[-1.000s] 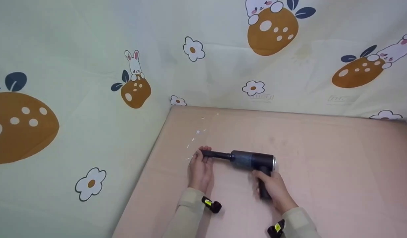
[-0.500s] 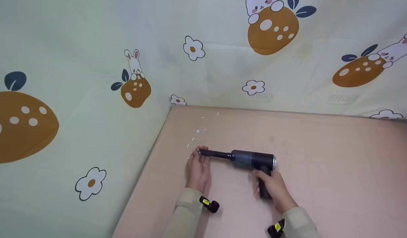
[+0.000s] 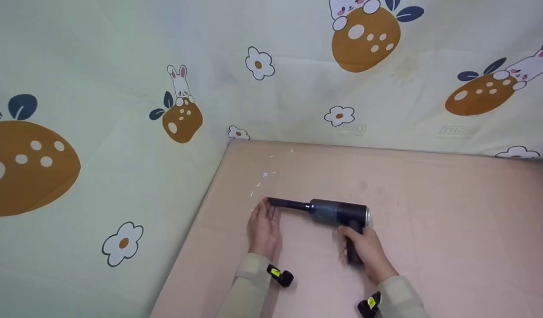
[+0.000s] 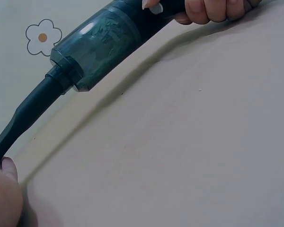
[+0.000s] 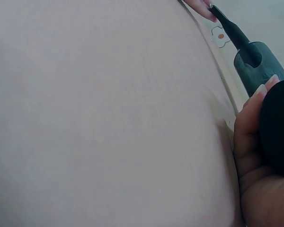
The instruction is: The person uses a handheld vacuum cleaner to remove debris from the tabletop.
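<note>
My right hand grips the handle of a black handheld vacuum cleaner, held level above the table. Its long narrow nozzle points left. In the left wrist view, green scraps show inside the see-through dust cup. At the nozzle's tip is my left hand, palm turned up and fingers rather straight, with fingertips touching or very close to it. Whether a small thing lies between those fingertips and the tip cannot be told. The right wrist view shows the right hand's curled fingers beside the vacuum's round rear end.
Several small white scraps lie on the pinkish tabletop, beyond the left hand. A patterned cloth wall rises along the table's left and back edges.
My left hand has shifted slightly left and its fingers have uncurled somewhat at the nozzle tip. The right hand and vacuum have stayed nearly still.
</note>
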Demonstrator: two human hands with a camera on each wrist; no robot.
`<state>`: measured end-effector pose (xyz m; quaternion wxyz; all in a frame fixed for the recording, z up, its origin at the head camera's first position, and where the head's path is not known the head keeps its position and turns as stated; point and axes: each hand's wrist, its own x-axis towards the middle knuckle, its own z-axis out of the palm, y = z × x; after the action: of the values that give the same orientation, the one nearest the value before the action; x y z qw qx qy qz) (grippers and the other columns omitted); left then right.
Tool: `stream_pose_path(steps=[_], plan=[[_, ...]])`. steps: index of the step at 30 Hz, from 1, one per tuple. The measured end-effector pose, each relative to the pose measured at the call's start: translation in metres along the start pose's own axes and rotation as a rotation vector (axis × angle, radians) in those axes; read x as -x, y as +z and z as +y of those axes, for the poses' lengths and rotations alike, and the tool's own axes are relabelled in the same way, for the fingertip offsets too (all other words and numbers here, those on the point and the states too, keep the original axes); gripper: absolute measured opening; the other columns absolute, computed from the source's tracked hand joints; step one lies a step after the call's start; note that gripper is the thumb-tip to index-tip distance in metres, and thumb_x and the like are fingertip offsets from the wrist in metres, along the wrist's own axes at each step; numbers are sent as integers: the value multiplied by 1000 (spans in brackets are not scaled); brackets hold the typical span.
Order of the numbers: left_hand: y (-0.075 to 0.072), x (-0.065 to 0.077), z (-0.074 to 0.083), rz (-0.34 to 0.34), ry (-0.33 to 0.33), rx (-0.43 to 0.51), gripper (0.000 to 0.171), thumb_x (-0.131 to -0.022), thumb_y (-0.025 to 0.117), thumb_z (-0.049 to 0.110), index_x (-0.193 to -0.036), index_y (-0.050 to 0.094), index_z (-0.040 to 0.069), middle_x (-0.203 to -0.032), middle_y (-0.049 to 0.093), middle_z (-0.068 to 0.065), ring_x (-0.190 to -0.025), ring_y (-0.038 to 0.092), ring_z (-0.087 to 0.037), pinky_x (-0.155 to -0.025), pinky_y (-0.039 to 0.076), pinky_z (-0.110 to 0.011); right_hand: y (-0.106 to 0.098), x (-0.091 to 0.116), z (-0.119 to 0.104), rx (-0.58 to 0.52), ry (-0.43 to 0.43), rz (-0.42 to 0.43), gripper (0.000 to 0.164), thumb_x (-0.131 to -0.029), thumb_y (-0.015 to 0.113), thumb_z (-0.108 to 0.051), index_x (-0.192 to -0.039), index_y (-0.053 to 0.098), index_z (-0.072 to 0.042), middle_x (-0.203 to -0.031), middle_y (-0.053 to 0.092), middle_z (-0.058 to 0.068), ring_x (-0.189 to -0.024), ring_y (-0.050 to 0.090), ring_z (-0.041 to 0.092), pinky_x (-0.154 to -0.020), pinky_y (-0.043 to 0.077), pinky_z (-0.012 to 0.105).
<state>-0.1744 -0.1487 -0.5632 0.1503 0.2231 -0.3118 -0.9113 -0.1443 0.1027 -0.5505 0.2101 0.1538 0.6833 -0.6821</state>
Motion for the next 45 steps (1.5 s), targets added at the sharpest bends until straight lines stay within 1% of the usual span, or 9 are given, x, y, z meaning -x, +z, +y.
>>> stream_pose_path(steps=[3, 11, 19, 25, 31, 35, 38, 42, 45], plan=[[-1, 1, 0, -4, -2, -10, 49, -110, 39, 19, -149, 32, -9, -155, 34, -30, -148, 34, -37, -125, 31, -44, 0, 0, 0, -6, 0, -3, 46, -92, 70, -36, -119, 51, -5, -73, 60, 5, -51, 60, 17, -50, 57, 34], [0, 4, -2, 33, -16, -51, 40, -108, 46, 13, -143, 41, -5, -153, 43, -27, -144, 43, -34, -119, 41, -41, 0, 0, -1, -16, 0, -2, 47, -91, 71, -36, -118, 50, -4, -72, 60, 5, -50, 60, 17, -50, 57, 33], [3, 7, -7, 2, -45, -37, 49, -109, 43, 12, -152, 29, -6, -156, 37, -27, -147, 37, -36, -122, 37, -43, 1, 1, -1, -12, -6, 11, 43, -92, 72, -35, -113, 52, -4, -71, 59, 4, -51, 60, 16, -49, 55, 32], [7, 11, -13, -7, -56, -67, 51, -108, 46, 10, -153, 28, -5, -154, 38, -26, -143, 42, -35, -120, 40, -41, 1, 1, -2, -22, -3, 11, 42, -92, 71, -35, -114, 53, -4, -71, 59, 5, -50, 59, 16, -48, 55, 33], [12, 18, -21, -11, -92, -70, 51, -106, 51, 14, -151, 33, -3, -137, 52, -23, -121, 61, -23, -111, 50, -38, 2, 1, -1, -17, -3, 6, 43, -92, 71, -35, -115, 52, -4, -72, 59, 5, -50, 59, 16, -48, 55, 32], [19, 24, -28, -18, -120, -59, 47, -107, 52, 16, -146, 38, -5, -121, 58, -17, -111, 65, -20, -110, 50, -40, 2, 0, -1, -23, -2, 11, 44, -92, 72, -35, -115, 52, -3, -71, 60, 5, -49, 58, 16, -47, 55, 32], [23, 28, -34, -55, -153, -67, 49, -107, 50, 18, -146, 36, -9, -123, 56, -18, -122, 60, -27, -115, 46, -42, 2, 1, 0, -29, -5, 19, 42, -91, 72, -34, -112, 53, -3, -70, 60, 5, -48, 58, 16, -47, 55, 32], [28, 33, -42, -125, -203, -85, 57, -107, 50, 19, -150, 27, -11, -140, 46, -28, -141, 43, -37, -123, 35, -45, 2, 1, 0, -35, -13, 24, 39, -91, 72, -33, -108, 54, -3, -68, 59, 5, -47, 58, 16, -46, 55, 33], [29, 36, -48, -149, -223, -90, 58, -106, 51, 19, -150, 29, -11, -147, 44, -31, -144, 40, -39, -123, 35, -44, 2, 0, 0, -43, -20, 19, 36, -91, 72, -32, -103, 55, -2, -65, 59, 6, -46, 57, 17, -45, 54, 33]])
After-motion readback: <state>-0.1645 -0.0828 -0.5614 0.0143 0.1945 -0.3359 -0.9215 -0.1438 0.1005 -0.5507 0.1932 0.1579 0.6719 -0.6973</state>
